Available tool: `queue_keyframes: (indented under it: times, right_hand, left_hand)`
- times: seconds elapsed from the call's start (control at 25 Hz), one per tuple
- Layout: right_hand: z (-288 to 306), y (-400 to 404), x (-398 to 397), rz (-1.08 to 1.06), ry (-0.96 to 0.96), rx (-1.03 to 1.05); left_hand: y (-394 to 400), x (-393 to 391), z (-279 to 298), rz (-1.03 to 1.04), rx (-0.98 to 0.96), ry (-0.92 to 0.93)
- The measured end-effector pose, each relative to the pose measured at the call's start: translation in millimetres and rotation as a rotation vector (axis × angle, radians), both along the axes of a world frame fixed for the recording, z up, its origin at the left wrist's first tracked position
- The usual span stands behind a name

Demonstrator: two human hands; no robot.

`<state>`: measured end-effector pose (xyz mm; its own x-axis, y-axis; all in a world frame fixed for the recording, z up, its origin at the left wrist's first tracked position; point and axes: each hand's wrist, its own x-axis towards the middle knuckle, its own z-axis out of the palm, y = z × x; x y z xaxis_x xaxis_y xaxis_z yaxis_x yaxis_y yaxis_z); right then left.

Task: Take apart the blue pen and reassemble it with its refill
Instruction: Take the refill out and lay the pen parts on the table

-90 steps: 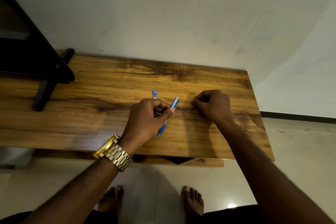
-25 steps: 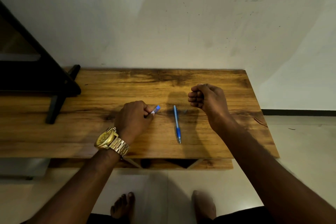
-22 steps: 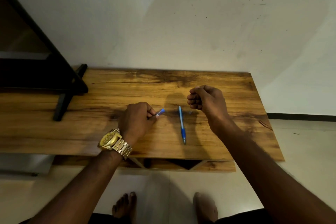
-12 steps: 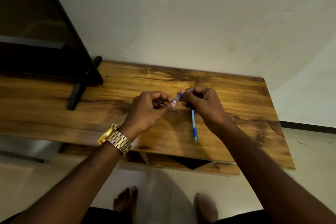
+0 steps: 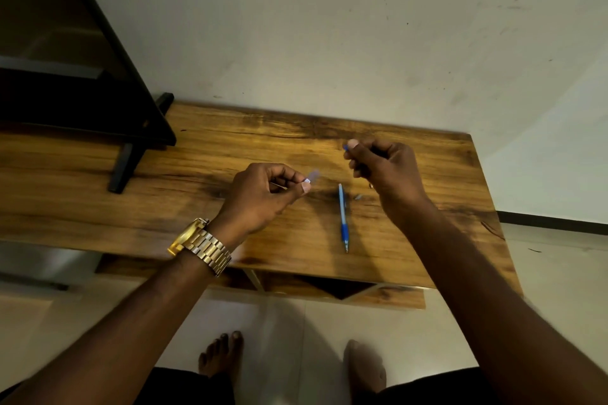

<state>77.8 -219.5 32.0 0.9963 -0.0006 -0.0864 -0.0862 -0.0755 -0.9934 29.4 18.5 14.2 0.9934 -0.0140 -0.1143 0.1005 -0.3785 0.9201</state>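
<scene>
The blue pen barrel (image 5: 342, 216) lies on the wooden table (image 5: 98, 200), its tip toward the near edge. A tiny grey part (image 5: 358, 197) rests just right of its far end. My left hand (image 5: 263, 194) hovers left of the barrel and pinches a small pale blue piece (image 5: 311, 176), which is blurred; a thin stick shows inside its fingers. My right hand (image 5: 385, 168) is raised behind and right of the barrel, its fingers closed around a small blue part (image 5: 346, 147) that peeks out at the thumb.
A black stand with a dark panel (image 5: 82, 92) occupies the table's left side. The table's right edge drops to a tiled floor (image 5: 543, 273), a white wall rises behind it, and my bare feet (image 5: 223, 352) stand under the near edge.
Half a second ago both hands met over the barrel's far end with the small blue cap between them. Now they have pulled apart, each pinching a piece. The barrel has not moved.
</scene>
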Motion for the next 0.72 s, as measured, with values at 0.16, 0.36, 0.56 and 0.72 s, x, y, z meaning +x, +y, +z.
queue_keyframes:
  times: [0.16,0.36,0.56,0.72]
  right_hand:
    - [-3.5,-19.7,-0.9,-0.116,0.015,-0.039]
    - [-18.1,12.8,-8.8,0.047,-0.200,-0.596]
    - [-42.0,47.5,-21.0,0.257,-0.437,-1.009]
    - [-39.8,52.4,-15.1,0.333,-0.437,-1.071]
  left_hand:
    - [2.7,3.9,0.5,0.099,-0.095,0.010]
    - [4.3,4.9,-0.5,0.157,-0.120,0.070]
    - [15.3,4.2,0.4,0.205,-0.078,0.110]
    - [21.2,1.5,1.5,0.201,-0.082,0.106]
